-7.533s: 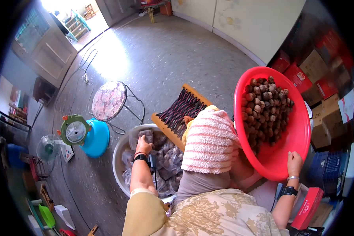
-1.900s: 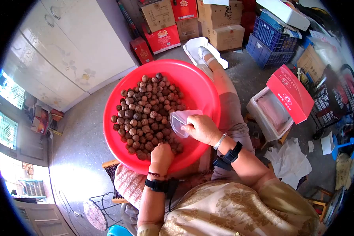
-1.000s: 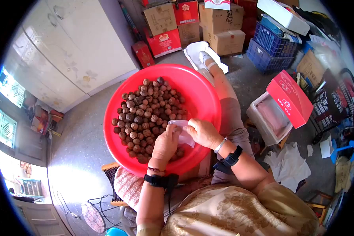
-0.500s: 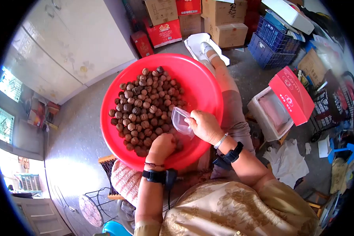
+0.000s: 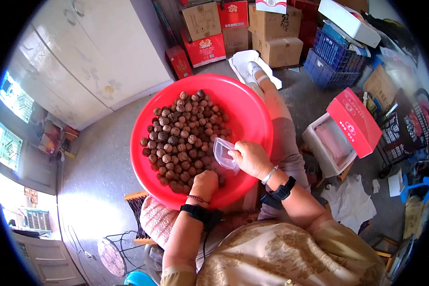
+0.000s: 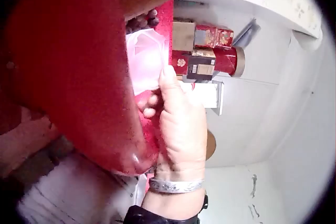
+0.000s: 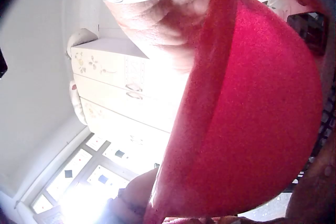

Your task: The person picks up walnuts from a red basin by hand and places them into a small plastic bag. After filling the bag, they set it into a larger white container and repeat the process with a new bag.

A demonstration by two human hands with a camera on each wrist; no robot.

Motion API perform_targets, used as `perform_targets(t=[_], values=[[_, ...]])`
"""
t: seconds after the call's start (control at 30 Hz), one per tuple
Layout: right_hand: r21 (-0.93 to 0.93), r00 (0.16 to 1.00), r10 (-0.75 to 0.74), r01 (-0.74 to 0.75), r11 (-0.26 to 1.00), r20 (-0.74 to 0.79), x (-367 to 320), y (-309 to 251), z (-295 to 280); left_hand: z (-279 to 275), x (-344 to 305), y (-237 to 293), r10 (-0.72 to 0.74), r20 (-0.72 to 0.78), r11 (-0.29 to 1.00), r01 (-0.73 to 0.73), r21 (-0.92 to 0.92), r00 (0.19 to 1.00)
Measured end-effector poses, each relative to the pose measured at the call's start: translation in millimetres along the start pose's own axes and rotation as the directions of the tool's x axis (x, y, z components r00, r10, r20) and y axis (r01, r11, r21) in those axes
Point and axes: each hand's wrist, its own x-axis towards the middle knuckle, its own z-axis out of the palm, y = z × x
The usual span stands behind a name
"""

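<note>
A round red basin point(image 5: 252, 112) lies across the person's lap, with a heap of walnuts point(image 5: 181, 138) on its left side. The left hand point(image 5: 205, 185) reaches over the near rim, its fingers hidden at the lower edge of the heap. To its right, the right hand point(image 5: 252, 159) pinches a clear plastic bag point(image 5: 224, 152), which hangs with its mouth spread over the walnuts. From the left wrist view, the right hand point(image 6: 181, 124) holds the bag point(image 6: 147, 61) by its edge; a few walnuts point(image 6: 149, 111) show below it. The basin's wall point(image 7: 252, 113) fills much of the right wrist view.
An open white box point(image 5: 319, 148) with a red lid point(image 5: 355, 121) stands at the right, near crumpled white plastic point(image 5: 350, 200). Stacked cartons point(image 5: 276, 43) and blue crates point(image 5: 331, 64) are behind. A round stool point(image 5: 112, 257) is at lower left.
The basin, earlier held tilted at the right, is on the lap. The left hand, first in a white tub, moved to the walnuts, touched the bag, then returned. The right hand left the rim and took the bag.
</note>
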Motion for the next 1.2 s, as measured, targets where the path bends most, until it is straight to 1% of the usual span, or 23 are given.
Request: perform_targets(t=[0.1,0.17,0.2,0.27,0.3,0.37,0.4,0.43,0.5,0.53,0.57,0.63,0.67,0.73,0.77,0.83,0.87,0.97,1.0,1.07,1.1,1.17,1.2], values=[[0.000,1.000,-0.002,0.002,1.000,-0.008,0,-1,0,-12,0,2,-0.007,0.024,0.999,0.008,-0.033,1.000],[-0.013,1.000,0.007,-0.007,1.000,-0.017,-1,-1,0,-27,-1,6,-0.100,0.128,0.988,0.114,-0.108,0.987],[-0.008,1.000,0.017,-0.017,1.000,-0.020,-2,-1,1,-29,1,5,-0.095,0.121,0.989,0.107,-0.104,0.988],[0.015,0.999,0.032,-0.032,0.999,-0.027,-2,-1,2,-32,2,0,-0.235,0.058,0.944,0.242,-0.225,0.970],[0.012,0.999,0.033,-0.033,0.999,-0.034,-2,-2,0,-37,1,-1,-0.229,0.054,0.946,0.235,-0.223,0.972],[-0.013,0.999,0.043,-0.042,0.999,0.014,-2,-5,-3,-47,-4,-5,-0.372,-0.097,0.828,0.283,-0.484,0.923],[-0.014,0.999,0.040,-0.040,0.999,0.011,-2,-5,-3,-45,1,-8,-0.443,-0.180,0.779,0.277,-0.563,0.878],[-0.017,1.000,0.027,-0.027,1.000,0.003,-2,-5,-3,-42,3,-10,-0.444,-0.184,0.779,0.277,-0.562,0.877],[-0.019,1.000,0.013,-0.013,1.000,-0.006,-2,-7,-4,-43,7,-10,-0.495,-0.415,0.690,0.055,-0.722,0.763],[-0.024,1.000,0.028,-0.028,0.999,0.010,-2,-8,-6,-50,6,-4,-0.514,-0.404,0.605,-0.013,-0.796,0.757],[-0.028,0.999,0.043,-0.043,0.999,0.028,-2,-9,-8,-49,9,-3,-0.514,-0.404,0.605,-0.014,-0.796,0.757],[-0.014,0.999,0.045,-0.044,0.999,0.022,-2,-6,-4,-47,13,0,-0.453,-0.569,0.610,-0.227,-0.759,0.686],[0.000,0.999,0.046,-0.046,0.999,0.017,-2,-4,-2,-45,13,1,-0.454,-0.567,0.609,-0.225,-0.761,0.688],[-0.015,0.998,0.061,-0.060,0.998,0.025,-3,-3,0,-53,7,10,-0.303,-0.548,0.644,-0.257,-0.721,0.780],[-0.029,0.997,0.073,-0.073,0.997,0.033,-2,-2,1,-55,7,12,-0.305,-0.545,0.642,-0.254,-0.724,0.781],[-0.032,0.997,0.072,-0.071,0.997,0.023,-2,0,2,-55,8,15,-0.292,-0.631,0.654,-0.331,-0.680,0.719],[-0.033,0.997,0.070,-0.070,0.997,0.011,-3,1,4,-44,15,4,-0.245,-0.692,0.722,-0.349,-0.598,0.679],[-0.024,0.996,0.081,-0.080,0.997,0.033,-1,-4,-2,-42,11,-3,-0.326,-0.565,0.742,-0.165,-0.650,0.758],[-0.037,0.997,0.075,-0.074,0.997,0.032,-1,-3,0,-39,11,-5,-0.329,-0.558,0.740,-0.159,-0.653,0.762],[-0.030,0.996,0.083,-0.082,0.996,0.034,-1,-2,2,-32,11,-7,-0.246,-0.473,0.796,-0.102,-0.596,0.846],[-0.025,0.996,0.085,-0.084,0.996,0.027,-1,-3,2,-27,12,-8,-0.249,-0.467,0.795,-0.097,-0.599,0.849],[-0.013,0.996,0.089,-0.088,0.996,0.031,-2,-4,1,-19,17,-10,-0.068,-0.259,0.863,-0.073,-0.500,0.963],[-0.002,0.996,0.089,-0.089,0.996,0.029,-2,-4,1,-16,18,-9,-0.023,-0.197,0.891,-0.069,-0.448,0.980]])
